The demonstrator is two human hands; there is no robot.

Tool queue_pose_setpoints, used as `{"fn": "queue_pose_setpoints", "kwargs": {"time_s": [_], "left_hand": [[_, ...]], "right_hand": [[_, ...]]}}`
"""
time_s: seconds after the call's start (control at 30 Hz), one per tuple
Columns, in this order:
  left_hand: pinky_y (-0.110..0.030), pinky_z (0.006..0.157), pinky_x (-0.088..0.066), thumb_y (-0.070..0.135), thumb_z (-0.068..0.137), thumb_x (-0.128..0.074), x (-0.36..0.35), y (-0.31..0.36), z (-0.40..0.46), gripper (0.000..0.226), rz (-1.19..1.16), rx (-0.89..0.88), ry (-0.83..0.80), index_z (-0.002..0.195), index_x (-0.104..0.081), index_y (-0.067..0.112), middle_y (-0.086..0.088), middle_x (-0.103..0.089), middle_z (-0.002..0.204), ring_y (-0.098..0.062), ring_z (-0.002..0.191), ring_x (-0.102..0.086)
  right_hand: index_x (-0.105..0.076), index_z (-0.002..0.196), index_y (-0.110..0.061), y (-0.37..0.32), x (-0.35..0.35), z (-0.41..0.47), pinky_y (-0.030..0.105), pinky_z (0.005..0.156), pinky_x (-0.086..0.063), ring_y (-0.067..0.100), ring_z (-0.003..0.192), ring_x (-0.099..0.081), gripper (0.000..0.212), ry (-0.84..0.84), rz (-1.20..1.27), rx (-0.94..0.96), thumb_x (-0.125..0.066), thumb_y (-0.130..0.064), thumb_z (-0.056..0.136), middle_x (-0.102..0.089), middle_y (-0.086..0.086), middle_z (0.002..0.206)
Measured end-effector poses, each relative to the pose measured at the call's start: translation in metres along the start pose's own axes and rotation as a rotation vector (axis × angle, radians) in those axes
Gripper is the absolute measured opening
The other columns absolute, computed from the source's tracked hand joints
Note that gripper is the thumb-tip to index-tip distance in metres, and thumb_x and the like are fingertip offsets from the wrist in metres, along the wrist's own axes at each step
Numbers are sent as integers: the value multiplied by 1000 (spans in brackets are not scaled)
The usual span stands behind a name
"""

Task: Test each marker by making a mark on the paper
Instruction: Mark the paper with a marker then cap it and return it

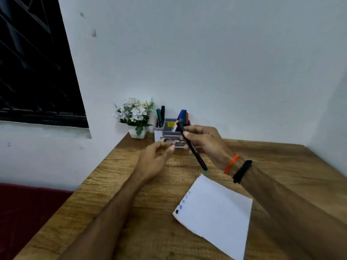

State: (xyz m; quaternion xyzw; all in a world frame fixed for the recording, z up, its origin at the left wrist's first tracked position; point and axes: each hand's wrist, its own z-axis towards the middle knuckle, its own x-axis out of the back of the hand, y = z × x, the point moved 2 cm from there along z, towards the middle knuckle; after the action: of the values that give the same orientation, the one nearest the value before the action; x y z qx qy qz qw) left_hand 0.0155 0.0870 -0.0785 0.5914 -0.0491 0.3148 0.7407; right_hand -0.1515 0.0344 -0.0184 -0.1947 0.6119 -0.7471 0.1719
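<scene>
My right hand (202, 139) grips a black marker (193, 151) above the wooden table (112, 194). The marker slants with its teal end (207, 171) pointing down toward the white paper (219, 212). Several small colour marks (180, 206) run along the paper's left edge. My left hand (154, 158) hovers just left of the marker, fingers loosely curled, with nothing visible in it. A grey organiser (169, 128) at the wall holds more markers: green and black ones (161, 114) on its left, blue, green and red ones (184, 115) on its right.
A white pot of artificial flowers (138, 119) stands left of the organiser against the wall. A dark window (33, 72) is at the left. A dark red surface (28, 212) lies below the table's left edge. Walls close the back and right sides.
</scene>
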Motion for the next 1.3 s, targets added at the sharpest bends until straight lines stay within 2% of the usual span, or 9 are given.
{"fn": "queue_pose_setpoints", "kwargs": {"time_s": [0.13,0.33,0.47,0.6,0.8,0.93,1.07,1.2,1.3], "left_hand": [[-24,70,-55,24,84,-66,-15,26,-14,28,-377,-78,-116,108,-67,10,-5,-73,99,-10,88,-68],[-22,64,-55,7,82,-71,-27,31,-22,22,-290,-134,-208,102,-69,-1,-8,-73,94,-18,78,-65],[-19,61,-54,1,81,-71,-27,30,-22,19,-293,-106,-189,99,-67,-5,-7,-71,87,-9,69,-65],[-18,62,-54,4,81,-71,-19,25,-18,18,-253,-61,-161,99,-69,0,-9,-72,90,-10,72,-67],[-23,68,-57,18,84,-70,-23,25,-21,18,-105,-62,-341,99,-71,9,-11,-73,90,-13,73,-67],[-23,56,-48,24,89,-64,-34,34,-29,18,-39,-172,-435,93,-71,9,-13,-69,78,-11,62,-59],[-20,52,-42,31,92,-61,-38,37,-31,19,17,-276,-392,85,-71,16,6,-66,67,-2,55,-56],[-29,54,-46,40,90,-56,-40,37,-32,25,116,-380,-332,88,-71,20,3,-67,68,-14,60,-59],[-33,52,-44,38,92,-52,-41,39,-34,20,258,-448,-289,85,-69,28,5,-66,67,-14,59,-57]], "right_hand": [[-65,107,-3,22,16,-34,21,54,-54,11,56,-65,16,-29,27,-43,-64,-5,92,-75,8,83],[-59,110,-4,44,35,-53,23,52,-52,16,65,-71,29,-55,-98,-96,-73,-13,87,-76,18,92],[-64,104,-2,47,45,-55,23,54,-54,15,68,-72,26,-150,-161,-105,-77,-8,81,-76,15,85],[-70,97,-1,48,55,-56,23,52,-53,13,59,-69,21,-146,-227,-100,-79,-8,79,-76,13,78],[-74,93,-6,47,62,-56,21,51,-47,12,58,-57,15,-49,19,-68,-76,-15,82,-70,5,75],[-75,93,-8,52,50,-57,21,52,-47,12,58,-55,13,-52,72,-79,-76,-17,83,-69,9,80],[-73,91,-9,56,40,-55,24,52,-48,13,57,-55,13,-48,102,-55,-75,-19,84,-69,8,77],[-70,77,-15,57,32,-52,25,51,-45,13,55,-53,21,-41,127,-60,-76,-35,77,-65,5,70],[-67,73,-13,59,31,-51,24,49,-45,14,53,-54,20,-43,96,-38,-74,-28,84,-65,9,70]]}}
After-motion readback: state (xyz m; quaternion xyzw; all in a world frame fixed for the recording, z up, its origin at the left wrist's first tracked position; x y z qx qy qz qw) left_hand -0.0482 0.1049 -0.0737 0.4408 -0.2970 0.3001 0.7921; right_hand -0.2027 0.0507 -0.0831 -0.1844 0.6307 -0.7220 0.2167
